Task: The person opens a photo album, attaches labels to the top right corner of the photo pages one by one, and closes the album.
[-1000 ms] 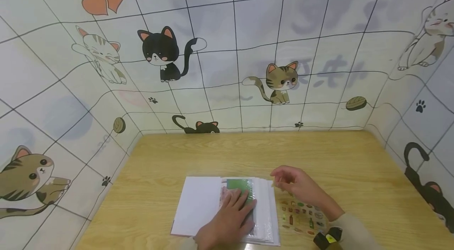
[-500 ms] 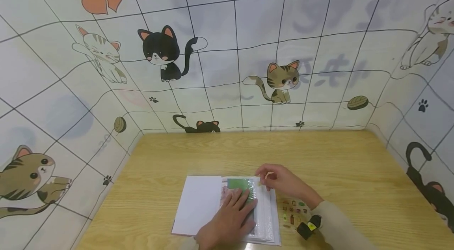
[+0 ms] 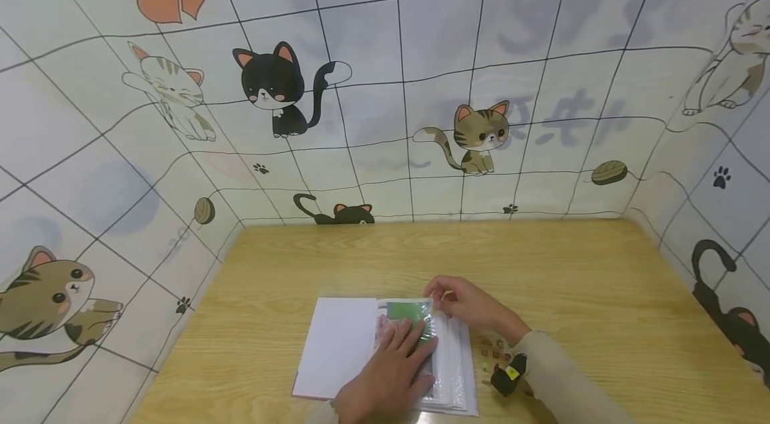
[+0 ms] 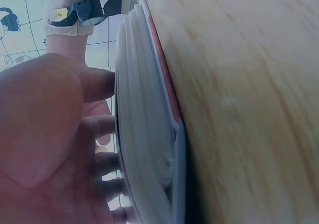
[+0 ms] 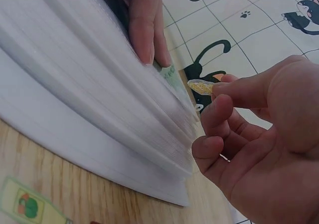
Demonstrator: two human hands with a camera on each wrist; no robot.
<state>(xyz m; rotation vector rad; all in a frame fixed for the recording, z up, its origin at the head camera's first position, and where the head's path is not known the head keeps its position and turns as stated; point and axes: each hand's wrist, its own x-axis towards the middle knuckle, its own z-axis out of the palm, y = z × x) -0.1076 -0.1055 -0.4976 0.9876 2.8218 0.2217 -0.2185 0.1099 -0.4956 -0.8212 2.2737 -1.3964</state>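
Note:
An album [image 3: 344, 342] lies spread on the wooden table, with a blank white left side. On its right side, a plastic-sleeved page [image 3: 404, 310] shows green and pink printing. My left hand [image 3: 385, 370] presses that page with spread fingers and covers its lower part. Between thumb and fingertip, my right hand [image 3: 466, 303] pinches a small yellow sticker [image 5: 200, 87], oval with a pale edge and resembling corn. That hand is over the upper right corner of the page; whether the sticker touches the page I cannot tell.
Right of the album lies a transparent sheet of small food stickers [image 3: 488, 352], partly hidden by my right wrist. The table [image 3: 289, 263] meets walls [image 3: 373, 110] printed with cats and grid lines at the back and sides.
My right hand has moved left with the sticker, from above the sticker sheet to the album page's upper corner. My left hand has stayed in place on the page.

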